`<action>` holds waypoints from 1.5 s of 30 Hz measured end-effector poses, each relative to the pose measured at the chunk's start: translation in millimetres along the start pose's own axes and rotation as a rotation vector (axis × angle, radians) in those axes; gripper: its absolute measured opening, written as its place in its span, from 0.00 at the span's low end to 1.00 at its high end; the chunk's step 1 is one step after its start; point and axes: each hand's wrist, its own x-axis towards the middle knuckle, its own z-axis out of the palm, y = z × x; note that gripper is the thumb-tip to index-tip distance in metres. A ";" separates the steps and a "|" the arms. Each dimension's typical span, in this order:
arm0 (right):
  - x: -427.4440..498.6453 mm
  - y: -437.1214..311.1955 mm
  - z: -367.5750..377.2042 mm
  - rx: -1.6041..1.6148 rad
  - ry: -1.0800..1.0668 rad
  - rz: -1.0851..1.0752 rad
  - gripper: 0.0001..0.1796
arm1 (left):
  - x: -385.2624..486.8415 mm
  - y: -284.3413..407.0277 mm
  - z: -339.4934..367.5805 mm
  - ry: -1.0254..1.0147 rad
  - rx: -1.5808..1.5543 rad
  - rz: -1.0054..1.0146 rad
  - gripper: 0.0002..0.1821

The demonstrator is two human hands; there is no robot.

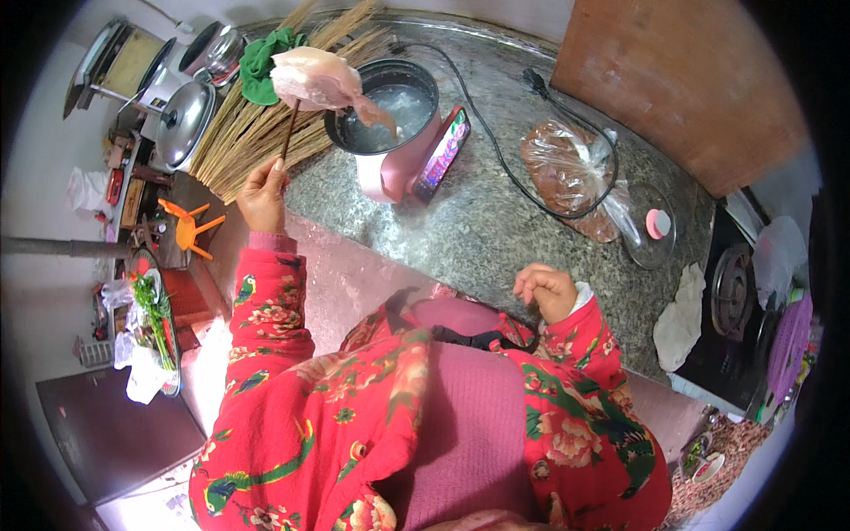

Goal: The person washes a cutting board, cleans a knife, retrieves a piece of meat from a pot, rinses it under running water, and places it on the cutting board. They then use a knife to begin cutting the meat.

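Note:
My left hand [262, 196] grips a thin brown chopstick [289, 133] by its lower end. On its upper end sits a large pale piece of meat [315, 76], which looks like chicken breast. A strip of the meat hangs over the opening of a pink electric cooking pot [398, 169]. Cloudy liquid [398, 106] with whitish bits fills part of the dark-lined pot. Against the pot's right side leans a phone [441, 156] with its screen lit. Loosely curled, my right hand [548, 292] is at the counter's near edge, with nothing visible in it.
Dry straw stalks [246, 139] and a green cloth [265, 63] lie left of the pot. A black power cord [495, 149] crosses the stone counter [425, 232]. Rightward are a plastic bag of brown food [564, 172], a glass lid [641, 235] and a gas stove [730, 299].

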 end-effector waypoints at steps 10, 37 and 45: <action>33.1 -17.8 6.1 -0.074 -0.399 -0.074 0.09 | -79.4 50.9 -81.3 0.357 0.015 0.003 0.08; -53.2 -103.1 389.0 -0.743 -0.875 -0.695 0.26 | -450.3 35.9 -261.8 0.859 0.430 -0.199 0.07; -76.7 -101.8 356.8 -0.849 -0.657 -0.429 0.23 | -457.6 44.9 -237.4 0.684 0.564 -0.071 0.07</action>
